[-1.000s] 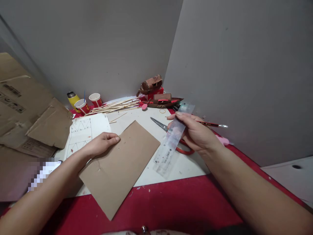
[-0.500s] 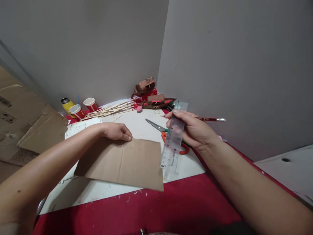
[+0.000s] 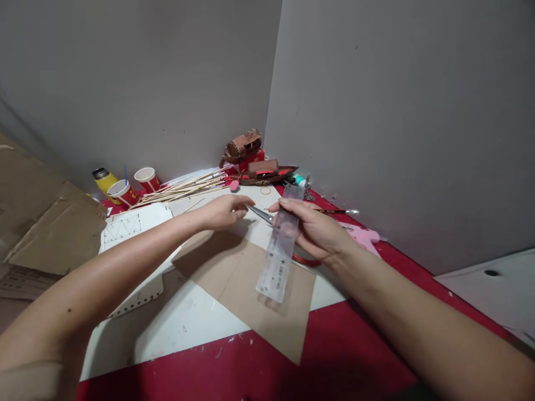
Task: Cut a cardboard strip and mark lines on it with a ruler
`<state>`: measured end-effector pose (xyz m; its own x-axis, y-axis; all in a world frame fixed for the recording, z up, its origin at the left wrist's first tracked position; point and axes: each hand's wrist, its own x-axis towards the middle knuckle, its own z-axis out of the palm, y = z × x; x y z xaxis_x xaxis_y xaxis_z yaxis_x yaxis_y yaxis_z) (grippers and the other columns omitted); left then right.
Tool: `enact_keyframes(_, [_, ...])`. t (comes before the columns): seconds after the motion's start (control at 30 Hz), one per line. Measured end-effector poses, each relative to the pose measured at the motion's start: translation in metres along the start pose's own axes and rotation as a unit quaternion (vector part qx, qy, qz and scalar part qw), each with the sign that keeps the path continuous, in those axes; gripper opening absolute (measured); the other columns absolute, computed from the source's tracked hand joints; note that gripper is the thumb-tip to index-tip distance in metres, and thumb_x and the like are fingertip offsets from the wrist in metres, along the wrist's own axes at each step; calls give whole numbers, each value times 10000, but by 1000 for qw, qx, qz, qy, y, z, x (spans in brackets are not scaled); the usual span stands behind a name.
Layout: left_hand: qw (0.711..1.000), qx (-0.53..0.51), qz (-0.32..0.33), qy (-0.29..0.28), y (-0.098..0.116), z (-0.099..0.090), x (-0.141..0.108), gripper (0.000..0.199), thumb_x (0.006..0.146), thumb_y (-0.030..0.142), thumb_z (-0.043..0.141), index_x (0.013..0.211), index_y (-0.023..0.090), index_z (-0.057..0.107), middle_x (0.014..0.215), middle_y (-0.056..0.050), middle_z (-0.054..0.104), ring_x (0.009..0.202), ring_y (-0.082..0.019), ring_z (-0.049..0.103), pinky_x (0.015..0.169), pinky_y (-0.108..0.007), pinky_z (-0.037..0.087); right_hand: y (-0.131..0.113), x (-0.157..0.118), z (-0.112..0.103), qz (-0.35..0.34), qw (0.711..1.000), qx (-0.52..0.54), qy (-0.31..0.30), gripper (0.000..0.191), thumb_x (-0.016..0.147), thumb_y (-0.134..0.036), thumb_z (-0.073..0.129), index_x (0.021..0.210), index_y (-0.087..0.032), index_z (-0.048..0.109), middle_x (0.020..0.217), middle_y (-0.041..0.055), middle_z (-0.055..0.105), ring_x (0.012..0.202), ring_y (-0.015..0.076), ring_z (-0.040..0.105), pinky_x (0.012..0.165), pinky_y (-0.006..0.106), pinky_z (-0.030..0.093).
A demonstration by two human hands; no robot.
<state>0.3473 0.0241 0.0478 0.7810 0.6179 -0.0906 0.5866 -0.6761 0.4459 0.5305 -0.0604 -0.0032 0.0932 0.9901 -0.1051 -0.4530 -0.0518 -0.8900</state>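
My right hand [image 3: 311,225] is closed on a clear plastic ruler [image 3: 278,259], tilted down toward me, and on a pencil [image 3: 336,211] lying crosswise in the same grip. My left hand [image 3: 225,211] is at the tip of the scissors [image 3: 261,214], thumb and fingers apart; whether it touches the blade I cannot tell. The ruler and right hand hide part of the scissors, whose orange-red handle shows below. Under both hands a brown cardboard sheet [image 3: 234,278] lies askew, one corner reaching over the red tabletop.
Behind are thin wooden sticks [image 3: 184,189], two paper cups [image 3: 146,178], a yellow bottle [image 3: 104,182] and a brown model boat [image 3: 265,174]. A notebook page with a drawing [image 3: 125,228] lies left, cardboard boxes [image 3: 42,211] beyond. Pink cloth-like material [image 3: 363,236] is right. Grey walls [image 3: 355,111] close the back.
My left hand has let go of the cardboard and moved right to the scissors' tip. The cardboard has turned and shifted right. The ruler and pencil stay in my right hand, slightly lower.
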Motion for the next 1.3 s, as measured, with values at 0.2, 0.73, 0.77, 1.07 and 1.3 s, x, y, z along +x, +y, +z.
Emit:
enact_keyframes(0.2, [995,68,50,53,30,54,-72,229,929,264,517,923,172,726,909,-94,741,926,-264,678,1000,-460,448,-1,2,-3,-4,998,38,55,155,749,-313,753,694,-174,715,556,-9,631,455,92,547,412,186,448])
enact_keyframes(0.73, [953,201,221,-53,54,108,-115,598,927,324,513,1477,104,431,1513,-266,447,1417,-415,409,1178,-566,272,-8,8,-7,-17,989,85,120,256,837,-402,666,690,-194,630,562,-6,625,390,89,456,353,199,366])
enact_keyframes(0.77, [956,191,216,-56,49,105,-122,593,928,307,512,1482,112,426,1525,-261,435,1425,-413,396,1175,-565,287,-7,7,-6,-12,989,87,120,242,845,-393,653,706,-195,638,577,0,638,395,92,465,360,204,384])
enact_keyframes(1.07, [979,-20,164,119,31,81,-163,359,951,193,509,1301,201,587,1232,-107,715,1147,-209,670,996,-349,535,3,-11,10,-29,994,34,102,127,771,-318,718,844,-226,670,735,11,730,456,103,578,392,204,441])
enact_keyframes(1.3, [962,-73,-121,232,-51,32,-90,403,960,282,454,1307,144,607,1297,-133,679,1176,-264,646,1018,-437,501,4,-14,16,22,987,67,143,67,826,-243,667,772,-205,665,648,-5,708,456,98,593,524,228,547])
